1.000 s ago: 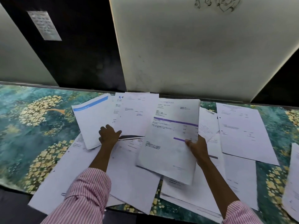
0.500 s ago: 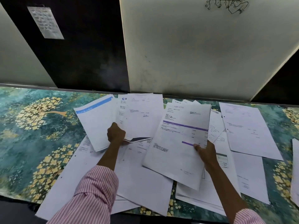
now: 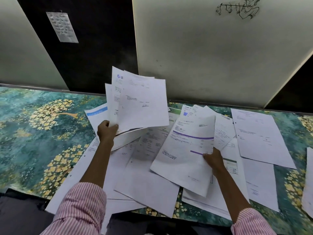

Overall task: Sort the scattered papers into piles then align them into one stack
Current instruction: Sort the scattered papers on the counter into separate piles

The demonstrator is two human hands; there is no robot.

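- Teal, gold-flowered table point(image 3: 33, 133) strewn with white papers point(image 3: 259, 138), white wall point(image 3: 211, 56) behind.
- Left hand point(image 3: 106, 131) fingers clamp raised sheets point(image 3: 142, 102).
- Right hand point(image 3: 213, 158) fingers pinch purple-striped sheet point(image 3: 184, 155).

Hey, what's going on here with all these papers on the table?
A person in a striped shirt is sorting loose papers on a green floral table. The left hand grips a bunch of sheets held up above the table. The right hand pinches a purple-barred sheet by its edge. The rest lie scattered around; no single stack exists yet.
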